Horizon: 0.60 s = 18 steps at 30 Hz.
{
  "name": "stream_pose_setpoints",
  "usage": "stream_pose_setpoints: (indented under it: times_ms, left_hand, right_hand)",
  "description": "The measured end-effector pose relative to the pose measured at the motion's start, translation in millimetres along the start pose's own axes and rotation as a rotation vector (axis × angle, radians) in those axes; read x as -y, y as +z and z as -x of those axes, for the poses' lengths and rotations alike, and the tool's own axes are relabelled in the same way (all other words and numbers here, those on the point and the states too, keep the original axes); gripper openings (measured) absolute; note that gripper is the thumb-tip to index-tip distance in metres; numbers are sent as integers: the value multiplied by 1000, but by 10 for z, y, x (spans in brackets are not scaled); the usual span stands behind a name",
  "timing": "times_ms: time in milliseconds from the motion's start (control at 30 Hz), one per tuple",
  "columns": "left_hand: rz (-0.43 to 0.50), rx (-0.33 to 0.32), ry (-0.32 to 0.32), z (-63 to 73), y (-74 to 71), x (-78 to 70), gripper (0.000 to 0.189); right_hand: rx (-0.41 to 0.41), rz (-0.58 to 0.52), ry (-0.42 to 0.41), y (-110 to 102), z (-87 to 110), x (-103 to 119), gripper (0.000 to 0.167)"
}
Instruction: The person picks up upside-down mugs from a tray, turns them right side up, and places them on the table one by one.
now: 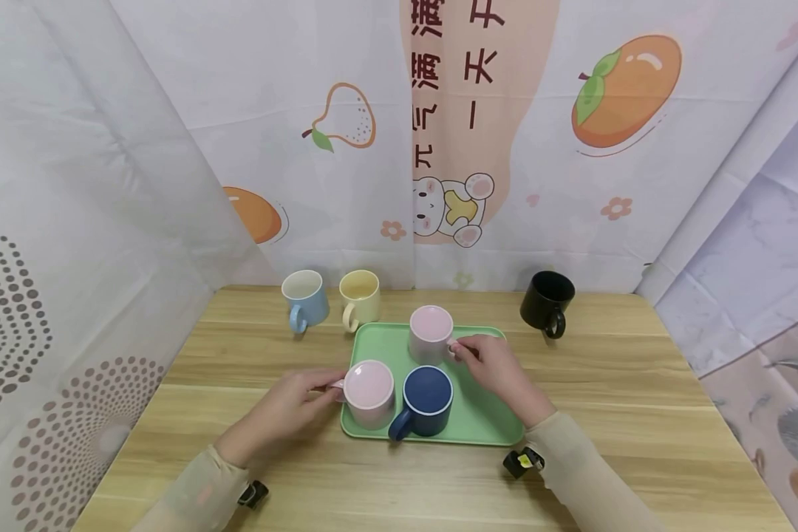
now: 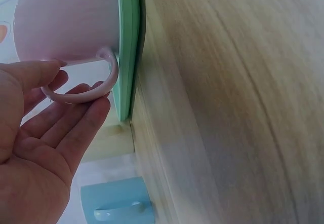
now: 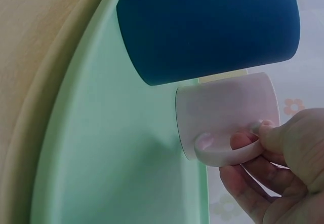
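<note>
A green tray (image 1: 479, 414) carries two pink mugs and a dark blue mug (image 1: 428, 399), all standing bottom up. My left hand (image 1: 291, 403) holds the handle of the front-left pink mug (image 1: 369, 394), thumb on one side and fingers curled under the loop; the left wrist view shows this handle (image 2: 81, 96) close. At the back of the tray, my right hand (image 1: 495, 367) pinches the handle of the other pink mug (image 1: 431, 334) between thumb and fingers. The blue mug sits between the hands, its handle pointing toward the front left.
Behind the tray at left stand a light blue mug (image 1: 306, 299) and a yellow mug (image 1: 360, 297), both upright. A black mug (image 1: 547, 301) stands at the back right. The wooden table (image 1: 625, 399) ends at a printed curtain (image 1: 346, 192).
</note>
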<state>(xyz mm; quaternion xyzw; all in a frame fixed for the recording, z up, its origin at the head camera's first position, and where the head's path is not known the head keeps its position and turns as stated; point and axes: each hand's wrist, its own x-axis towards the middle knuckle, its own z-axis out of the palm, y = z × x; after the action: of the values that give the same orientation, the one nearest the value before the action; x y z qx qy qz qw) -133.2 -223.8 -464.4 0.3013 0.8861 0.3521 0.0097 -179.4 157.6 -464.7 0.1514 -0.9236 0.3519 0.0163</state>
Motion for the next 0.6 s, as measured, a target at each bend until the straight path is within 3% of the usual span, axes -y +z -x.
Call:
stream_pose_setpoints:
  times_ms: [433, 600]
  left_hand:
    - [-99, -69, 91, -8, 12, 7, 27]
    - [-135, -72, 99, -8, 13, 5, 27]
  right_hand:
    - [-4, 8, -10, 5, 0, -9, 20]
    - [-9, -1, -19, 6, 4, -4, 19]
